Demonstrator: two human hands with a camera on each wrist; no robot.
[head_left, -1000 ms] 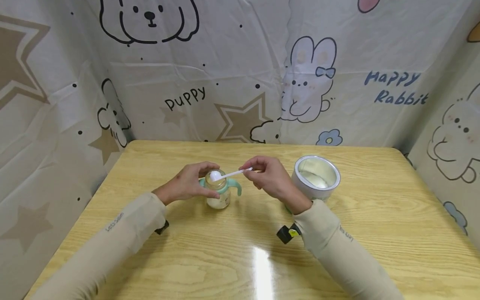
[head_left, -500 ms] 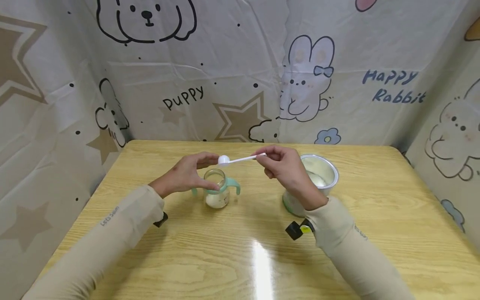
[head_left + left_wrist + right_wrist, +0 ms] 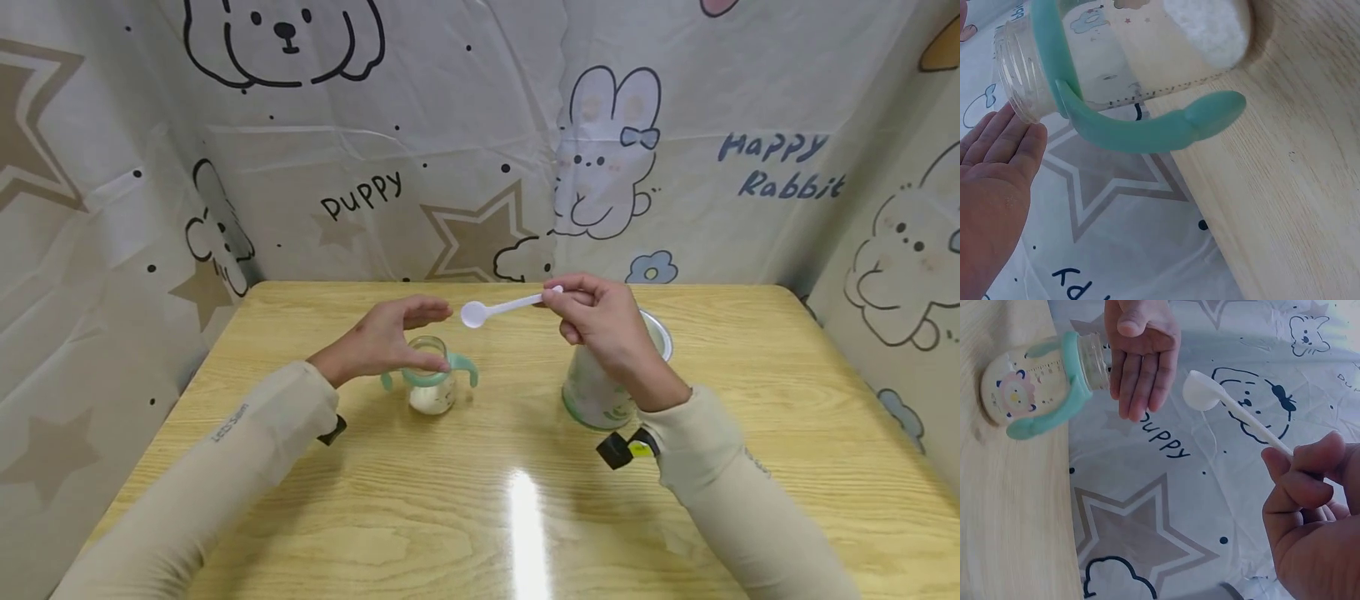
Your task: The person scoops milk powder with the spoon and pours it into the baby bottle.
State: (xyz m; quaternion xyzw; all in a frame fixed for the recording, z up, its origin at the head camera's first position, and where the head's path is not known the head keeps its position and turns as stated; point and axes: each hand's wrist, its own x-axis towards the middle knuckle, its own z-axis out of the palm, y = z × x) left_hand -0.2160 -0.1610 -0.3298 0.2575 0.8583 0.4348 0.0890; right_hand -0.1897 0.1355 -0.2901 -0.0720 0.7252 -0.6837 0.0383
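Observation:
A clear baby bottle (image 3: 432, 398) with a mint-green two-handled collar (image 3: 1147, 134) stands uncapped on the table. White powder (image 3: 1213, 28) lies at its bottom. Beside and just above the bottle's mouth is my left hand (image 3: 390, 337), its fingers straight and holding nothing; the right wrist view shows its palm (image 3: 1144, 337). My right hand (image 3: 606, 332) pinches the handle end of a white measuring scoop (image 3: 474, 314), whose bowl hangs in the air between bottle and can. Partly behind the right hand stands an uncapped milk powder can (image 3: 596, 392); its inside is mostly hidden.
The wood-grain table (image 3: 420, 500) ends at a printed cloth backdrop (image 3: 465, 150), which also hangs at both sides. A black wrist device (image 3: 615, 451) sits under the right cuff, another (image 3: 332, 430) under the left.
The right hand has lifted the scoop out of the bottle's mouth and carried it up and right, toward the can. The left hand's fingers have risen slightly; the bottle stays in place.

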